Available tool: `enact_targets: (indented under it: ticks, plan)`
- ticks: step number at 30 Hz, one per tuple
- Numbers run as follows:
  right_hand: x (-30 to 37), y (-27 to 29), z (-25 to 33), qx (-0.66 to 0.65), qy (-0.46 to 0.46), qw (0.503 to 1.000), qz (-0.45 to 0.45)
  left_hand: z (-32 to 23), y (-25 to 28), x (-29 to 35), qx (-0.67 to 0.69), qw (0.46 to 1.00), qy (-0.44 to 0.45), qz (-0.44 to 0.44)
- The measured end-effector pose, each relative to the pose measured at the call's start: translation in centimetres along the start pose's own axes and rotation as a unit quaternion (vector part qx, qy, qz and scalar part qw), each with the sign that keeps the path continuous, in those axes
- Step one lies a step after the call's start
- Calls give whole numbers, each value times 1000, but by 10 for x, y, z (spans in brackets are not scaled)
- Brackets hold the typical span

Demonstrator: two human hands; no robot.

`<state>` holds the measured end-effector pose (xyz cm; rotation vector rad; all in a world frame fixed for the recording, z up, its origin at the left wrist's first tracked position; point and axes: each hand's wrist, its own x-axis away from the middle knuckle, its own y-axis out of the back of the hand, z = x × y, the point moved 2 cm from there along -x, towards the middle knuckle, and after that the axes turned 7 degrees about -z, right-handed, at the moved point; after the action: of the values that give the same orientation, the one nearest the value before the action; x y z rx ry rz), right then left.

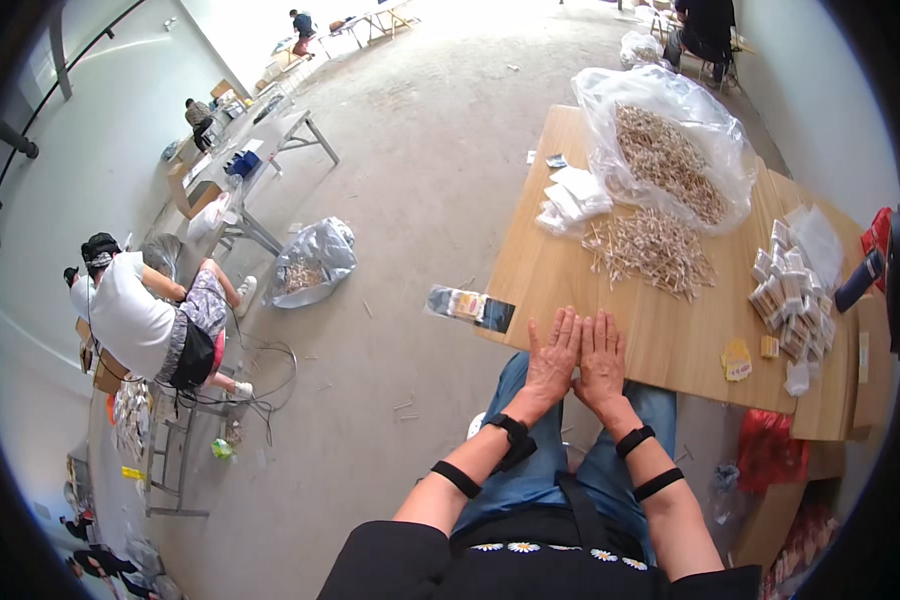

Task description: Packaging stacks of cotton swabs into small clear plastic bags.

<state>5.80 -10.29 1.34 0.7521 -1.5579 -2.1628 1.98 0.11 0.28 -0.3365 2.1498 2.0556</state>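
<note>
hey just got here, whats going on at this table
A person has the left hand and right hand side by side, backs up and fingers straight, at the near edge of the wooden table. Neither appears to hold anything. Beyond them lies a loose heap of thin sticks, with more in a large clear bag. A pile of small packs is at the right, white packets left of the heap.

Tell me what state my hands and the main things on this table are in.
Left hand: flat, palm down, outstretched
Right hand: flat, palm down, outstretched
Clear plastic bag: open, partly filled with thin sticks
Loose stick pile: spread out
White flat packets: overlapping
Small white boxes: heaped, jumbled
</note>
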Motion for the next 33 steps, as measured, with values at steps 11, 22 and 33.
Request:
enact_targets:
  ticks: [11,22,33]
  plan:
    - [3,1,3,-3,7,1000,-25,-1,1,0,-7,1000,-2,-11]
    - [0,2,-1,-2,27,1000,0,2,0,-1,-11,1000,6,-4]
    - [-1,15,5,8,34,999,33,84,58,54,245,939,160,-180]
